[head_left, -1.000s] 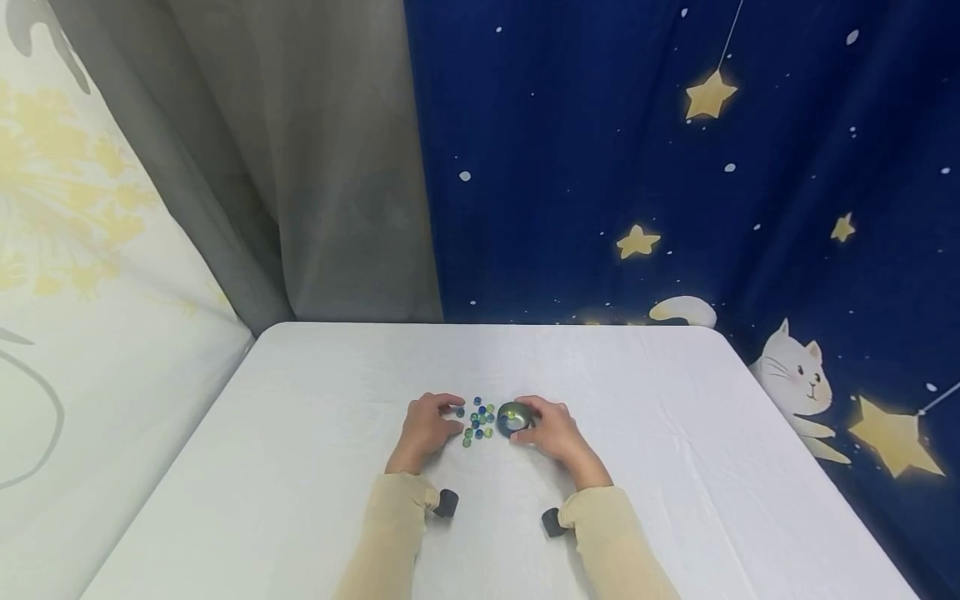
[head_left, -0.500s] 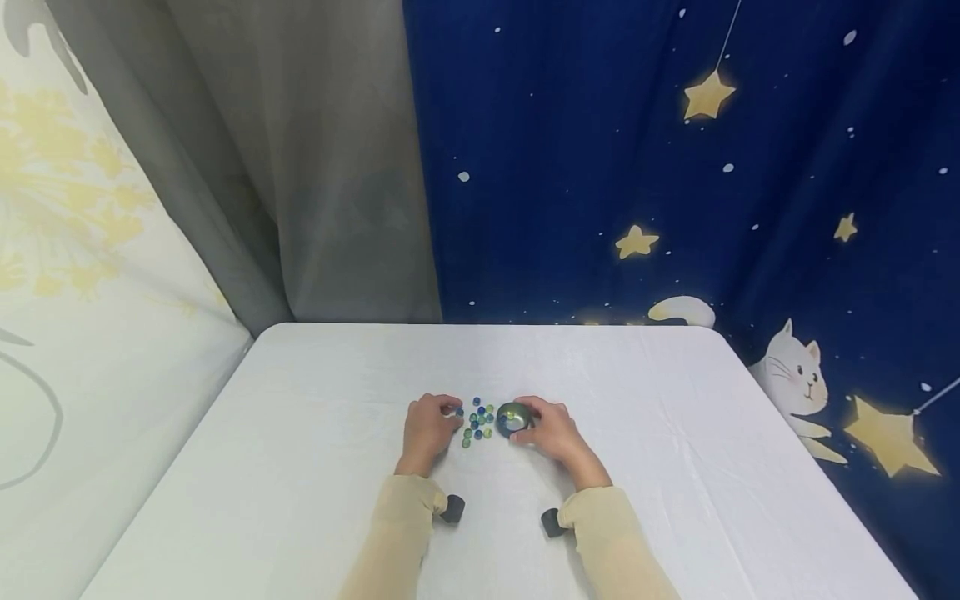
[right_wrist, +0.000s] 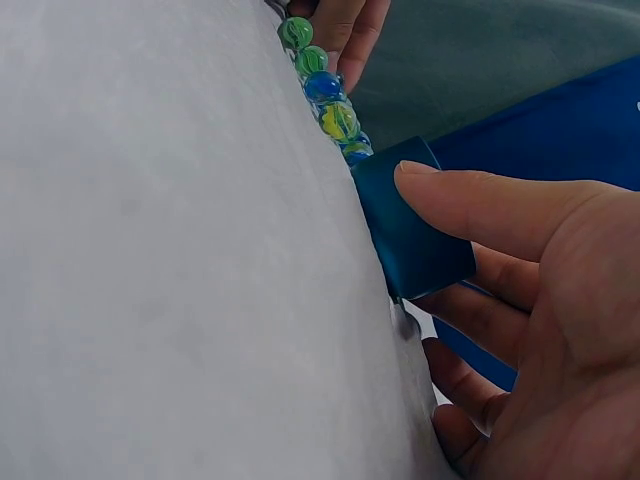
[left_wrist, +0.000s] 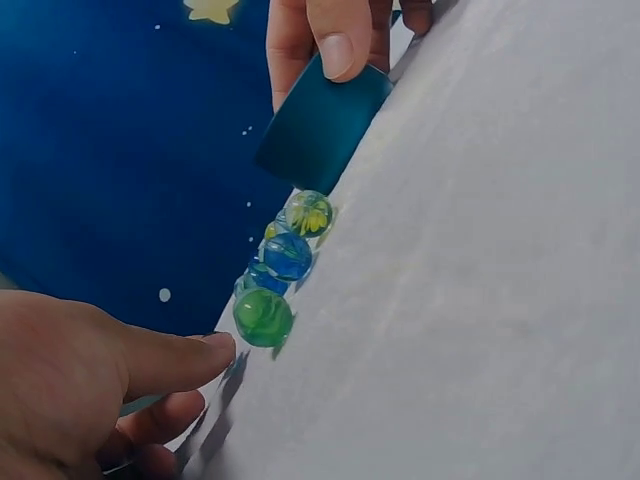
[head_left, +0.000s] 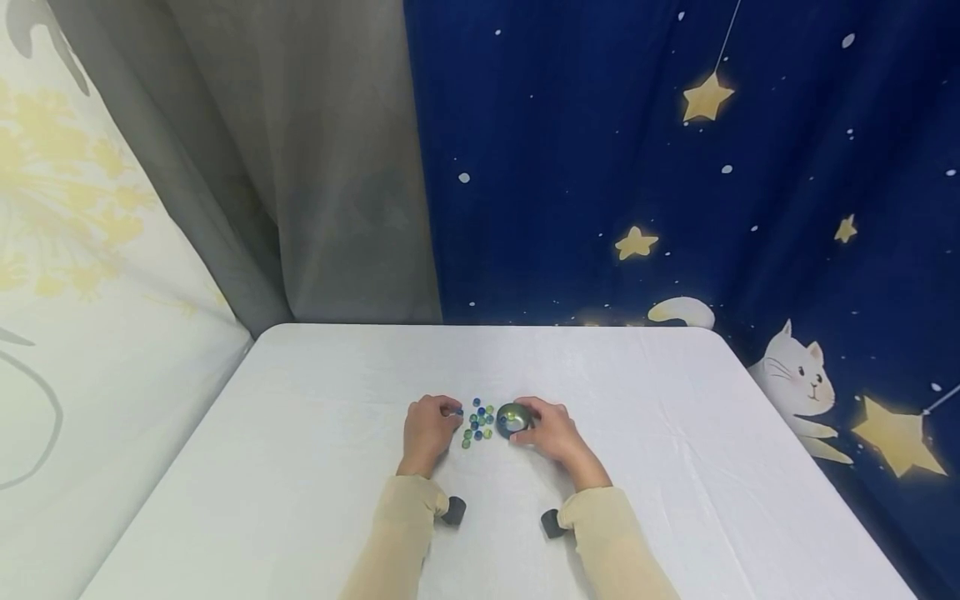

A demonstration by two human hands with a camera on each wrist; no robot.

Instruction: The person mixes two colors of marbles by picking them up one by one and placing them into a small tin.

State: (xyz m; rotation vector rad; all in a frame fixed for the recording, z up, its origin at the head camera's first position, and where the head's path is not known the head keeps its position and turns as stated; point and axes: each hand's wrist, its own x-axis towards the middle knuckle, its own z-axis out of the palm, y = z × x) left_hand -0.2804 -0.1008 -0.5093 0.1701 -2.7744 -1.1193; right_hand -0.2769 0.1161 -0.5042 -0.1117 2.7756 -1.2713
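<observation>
My left hand (head_left: 429,429) is at the left edge of a loose group of glass marbles (head_left: 482,420). Its thumb and index finger pinch a blue marble (head_left: 460,412), which the fingers mostly cover; the left wrist view hides it behind the thumb. To the right of the group, a small round metal cup (head_left: 510,427) stands upright, teal outside, with a few marbles inside. My right hand (head_left: 553,428) grips it from the right, thumb on the near side. A green marble (left_wrist: 263,317) lies just beyond the left thumb in the left wrist view.
The marbles and cup are on a table with a white cloth (head_left: 337,392). Black wrist cameras, left (head_left: 453,511) and right (head_left: 552,523), stick out from the sleeves. Grey curtain (head_left: 345,167) and blue starry curtain (head_left: 540,167) hang behind the table's far edge.
The left thumb and index finger have come together on the blue marble, and the left forearm has shifted slightly right. The right hand and the cup have stayed in place.
</observation>
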